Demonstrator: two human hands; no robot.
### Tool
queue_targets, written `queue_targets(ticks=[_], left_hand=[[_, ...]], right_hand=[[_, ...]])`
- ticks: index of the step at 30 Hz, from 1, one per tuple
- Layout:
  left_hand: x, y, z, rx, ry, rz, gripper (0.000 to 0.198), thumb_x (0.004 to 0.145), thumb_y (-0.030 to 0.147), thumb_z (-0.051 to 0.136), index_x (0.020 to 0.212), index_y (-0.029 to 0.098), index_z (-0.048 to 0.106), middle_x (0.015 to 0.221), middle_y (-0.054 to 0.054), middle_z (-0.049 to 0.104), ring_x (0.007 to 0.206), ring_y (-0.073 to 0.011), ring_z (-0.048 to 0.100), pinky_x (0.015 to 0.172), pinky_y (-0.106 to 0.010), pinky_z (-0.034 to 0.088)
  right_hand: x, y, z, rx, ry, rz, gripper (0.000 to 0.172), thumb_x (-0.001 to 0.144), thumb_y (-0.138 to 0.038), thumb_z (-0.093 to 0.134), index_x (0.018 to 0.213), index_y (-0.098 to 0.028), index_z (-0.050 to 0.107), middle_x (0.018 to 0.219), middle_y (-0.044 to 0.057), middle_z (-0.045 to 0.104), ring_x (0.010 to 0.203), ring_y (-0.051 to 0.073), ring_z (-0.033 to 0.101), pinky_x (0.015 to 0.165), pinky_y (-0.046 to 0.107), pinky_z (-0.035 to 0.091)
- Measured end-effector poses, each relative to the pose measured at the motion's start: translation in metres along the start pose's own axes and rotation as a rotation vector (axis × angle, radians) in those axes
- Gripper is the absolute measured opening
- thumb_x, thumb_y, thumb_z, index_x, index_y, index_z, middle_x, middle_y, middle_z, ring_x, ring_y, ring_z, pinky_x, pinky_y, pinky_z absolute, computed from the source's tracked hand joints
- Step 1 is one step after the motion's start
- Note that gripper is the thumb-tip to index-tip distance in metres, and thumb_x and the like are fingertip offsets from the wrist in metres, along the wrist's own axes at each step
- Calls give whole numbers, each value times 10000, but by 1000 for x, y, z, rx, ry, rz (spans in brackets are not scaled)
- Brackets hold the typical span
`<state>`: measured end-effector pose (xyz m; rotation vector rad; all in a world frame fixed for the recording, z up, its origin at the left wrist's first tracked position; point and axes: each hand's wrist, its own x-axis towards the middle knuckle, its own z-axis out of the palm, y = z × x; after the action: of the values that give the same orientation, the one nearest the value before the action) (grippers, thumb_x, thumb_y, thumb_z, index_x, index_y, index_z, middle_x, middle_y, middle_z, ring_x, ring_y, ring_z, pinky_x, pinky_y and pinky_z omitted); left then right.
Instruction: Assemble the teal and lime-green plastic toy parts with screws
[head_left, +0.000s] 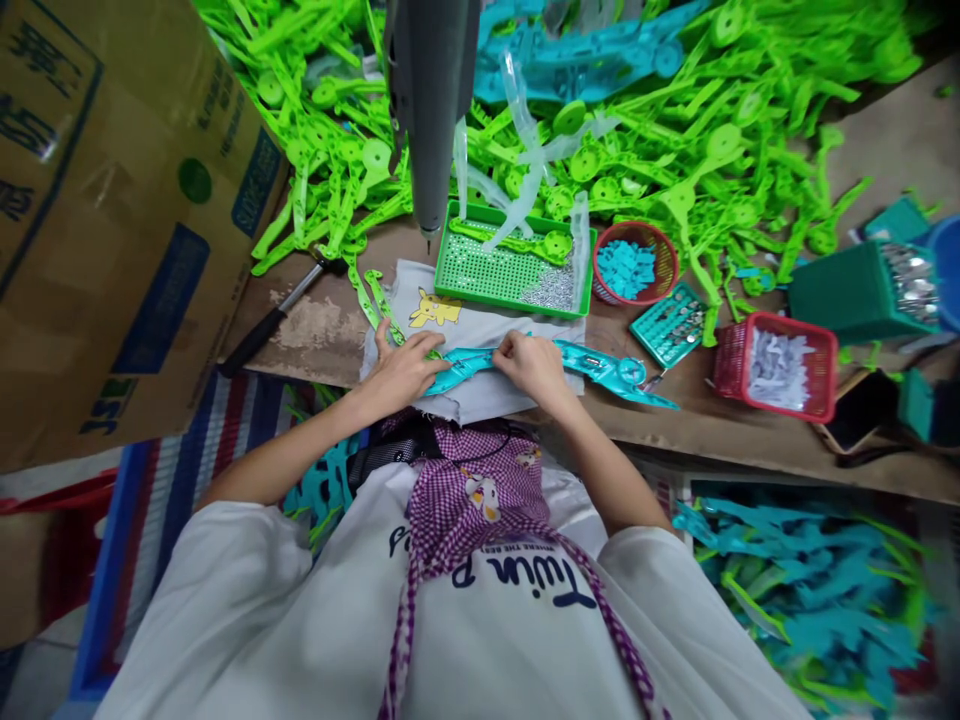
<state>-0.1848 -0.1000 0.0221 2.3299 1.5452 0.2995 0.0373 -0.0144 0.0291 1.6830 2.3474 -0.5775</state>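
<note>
A long teal plastic part [600, 368] lies across a white cloth [480, 335] at the near edge of the wooden bench [750, 430]. My left hand [401, 370] rests on its left end, fingers partly spread and pressing down beside a green plastic strip [375, 300]. My right hand [532, 362] is closed in a pinch on the middle of the teal part. A grey tool [431, 110] hangs point-down above the cloth, just behind my hands.
A green tray [510, 275] holds small metal screws and a green part. Beyond it lies a big heap of green parts [675, 130]. Red baskets [634, 262] [776, 365], a teal screw tray [671, 322], a cardboard box [112, 210] at left, a hammer [281, 310].
</note>
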Motion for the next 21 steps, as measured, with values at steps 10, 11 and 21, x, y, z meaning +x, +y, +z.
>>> queue_targets(ticks=[10,11,21], left_hand=[[-8,4,10,-7,82,-38,310,911,123,599,1102,304,763,1447,-126,569,1353,-322,509,1146,-724,198],[-9,3,11,-10,91,-44,314,912,124,598,1111,306,758,1458,-126,561,1356,-321,505,1142,-729,198],[-19,9,14,-145,145,-149,400,962,154,526,1285,326,687,1552,-118,467,1390,-334,484,1174,-682,194]], right_hand=[[-36,16,-22,342,333,-219,306,984,-414,491,1065,-180,671,1094,137,628,1045,260,613,900,396,493],[-39,9,-31,411,388,-232,309,989,-430,486,1049,-189,670,1061,122,626,1023,245,611,897,391,502],[-14,-44,-50,793,587,-464,268,992,-408,528,885,-214,679,861,20,659,831,150,612,765,320,508]])
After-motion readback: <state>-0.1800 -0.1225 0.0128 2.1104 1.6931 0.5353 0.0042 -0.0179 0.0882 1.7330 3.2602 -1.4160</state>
